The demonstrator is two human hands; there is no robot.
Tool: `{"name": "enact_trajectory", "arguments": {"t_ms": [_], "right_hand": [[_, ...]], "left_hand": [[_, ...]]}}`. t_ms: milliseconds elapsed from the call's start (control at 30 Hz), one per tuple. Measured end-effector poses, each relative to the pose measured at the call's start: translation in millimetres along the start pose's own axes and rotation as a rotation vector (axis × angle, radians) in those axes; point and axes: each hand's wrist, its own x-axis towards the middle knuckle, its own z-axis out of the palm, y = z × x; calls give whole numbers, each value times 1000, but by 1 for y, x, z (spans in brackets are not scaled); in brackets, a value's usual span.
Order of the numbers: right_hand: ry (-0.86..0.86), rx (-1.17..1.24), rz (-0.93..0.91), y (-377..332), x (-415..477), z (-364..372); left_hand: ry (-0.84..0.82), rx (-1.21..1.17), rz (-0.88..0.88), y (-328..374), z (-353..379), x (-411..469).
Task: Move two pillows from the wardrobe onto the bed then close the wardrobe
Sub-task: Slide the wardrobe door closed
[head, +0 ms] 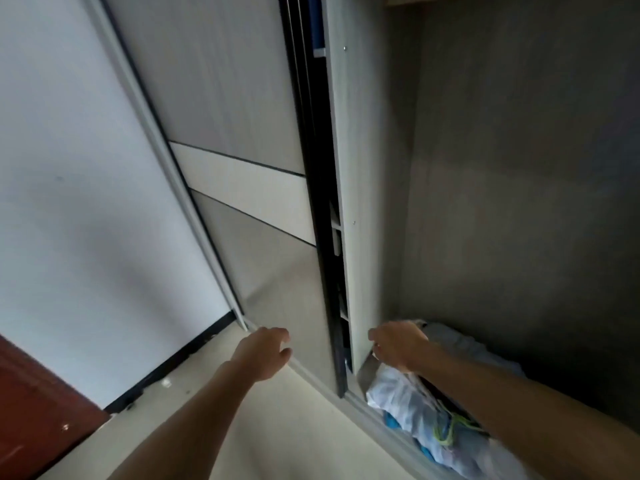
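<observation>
So I had both bare arms stretched out forward and down toward the grey sliding-door wardrobe. My left hand was out in front of the grey door panel with the pale cross band, low down near its bottom edge, fingers loosely curled and spread, empty. Couldn't tell if the fingertips were actually touching the panel or just hanging beside it. My right hand was reaching into the open right-hand compartment, right next to the pale upright divider, fingers bent downward over a crumpled whitish plastic bag with blue and yellow-green bits inside. From that angle the fingertips were hidden, so whether it was gripping anything, no idea.

That bag sat on the compartment floor at the front left corner, with a bluish-grey soft bundle behind it, half covered by my forearm. Could've been a pillow, but too dark and blurry to say. The compartment's back wall was just murky grey. A reddish-brown wooden door got cut off at the bottom left.
</observation>
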Motion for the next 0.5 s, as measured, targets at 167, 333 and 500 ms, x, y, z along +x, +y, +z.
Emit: {"name": "enact_trajectory", "arguments": {"t_ms": [167,333,500], "right_hand": [[211,-186,-76,0,78,-53],[356,-314,-162,-7,136,-94],[494,-319,-114,-11,183,-119]], "left_hand": [[142,-60,53,-9,-72,72],[350,-193,172,-7,-157,143],[573,-285,445,15,-235,203]]}}
